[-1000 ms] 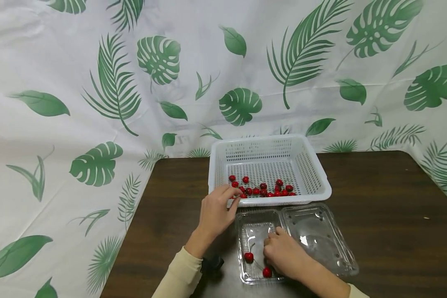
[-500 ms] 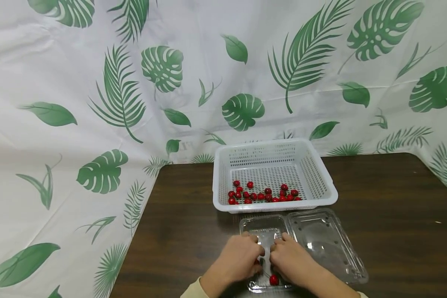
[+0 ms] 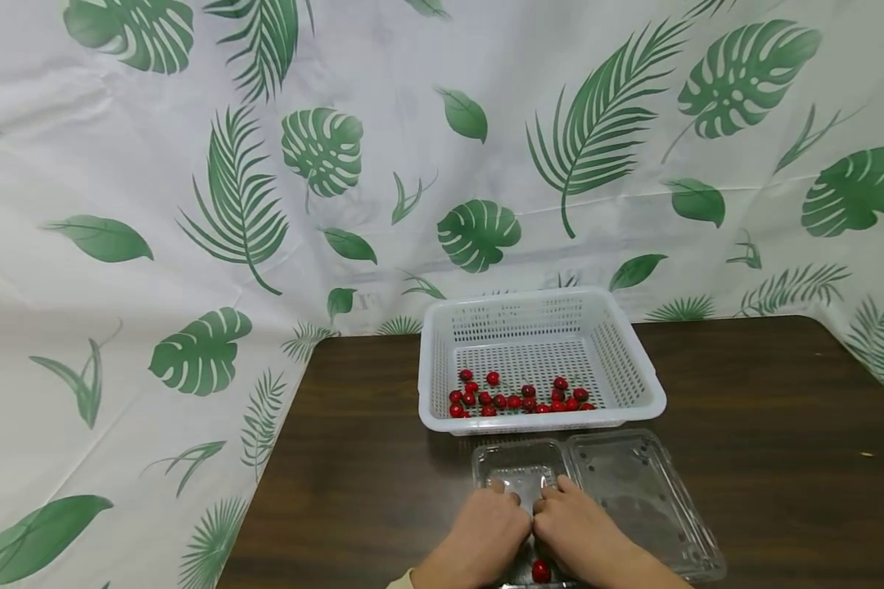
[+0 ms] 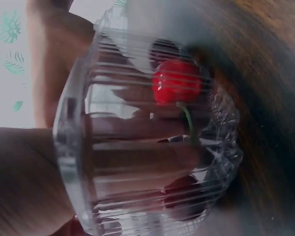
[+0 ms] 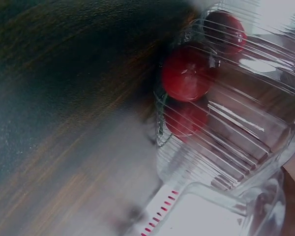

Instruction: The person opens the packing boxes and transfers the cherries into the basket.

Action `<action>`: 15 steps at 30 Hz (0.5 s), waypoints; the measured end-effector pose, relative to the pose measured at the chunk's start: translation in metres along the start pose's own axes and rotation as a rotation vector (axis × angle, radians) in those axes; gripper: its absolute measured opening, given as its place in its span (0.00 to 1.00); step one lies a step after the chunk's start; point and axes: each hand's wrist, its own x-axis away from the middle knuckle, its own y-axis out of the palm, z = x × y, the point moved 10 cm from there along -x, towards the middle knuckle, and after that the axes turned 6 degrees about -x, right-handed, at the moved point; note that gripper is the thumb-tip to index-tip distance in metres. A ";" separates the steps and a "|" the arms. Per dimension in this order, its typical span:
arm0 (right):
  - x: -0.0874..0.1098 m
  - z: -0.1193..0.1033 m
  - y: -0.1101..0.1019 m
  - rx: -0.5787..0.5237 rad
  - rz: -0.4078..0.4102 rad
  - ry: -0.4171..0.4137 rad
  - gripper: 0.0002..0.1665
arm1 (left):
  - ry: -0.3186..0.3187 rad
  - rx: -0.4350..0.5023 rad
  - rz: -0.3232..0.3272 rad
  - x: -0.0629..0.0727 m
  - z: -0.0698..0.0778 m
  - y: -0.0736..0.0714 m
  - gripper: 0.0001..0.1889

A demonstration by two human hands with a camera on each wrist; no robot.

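Both hands reach into a clear plastic clamshell box, knuckles up and fingers curled, almost meeting in the middle. The left hand is at the box's left side; in the left wrist view its fingertips pinch a dark cherry, seen through the ribbed wall. A bright red cherry with a green stem lies farther along the bottom. The right hand bends over the right half; I cannot tell what its hidden fingertips hold. Near the front end sits another cherry. Cherries also show through the wall in the right wrist view.
Behind the box stands a white perforated basket with several loose cherries along its near side. The clear lid lies folded out to the right on the dark wooden table. A leaf-print cloth hangs behind.
The left hand has left the basket's front left corner and come down into the box, moving closer to the right hand. The right hand stays in the box. The head view has shifted slightly.
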 end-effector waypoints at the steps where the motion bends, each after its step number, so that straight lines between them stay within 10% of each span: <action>1: 0.000 0.000 -0.001 0.005 0.011 -0.002 0.15 | 0.003 0.007 -0.001 0.000 0.000 0.000 0.09; 15: 0.002 -0.006 -0.010 0.086 0.093 -0.056 0.16 | 0.034 0.000 0.019 -0.001 0.006 0.001 0.07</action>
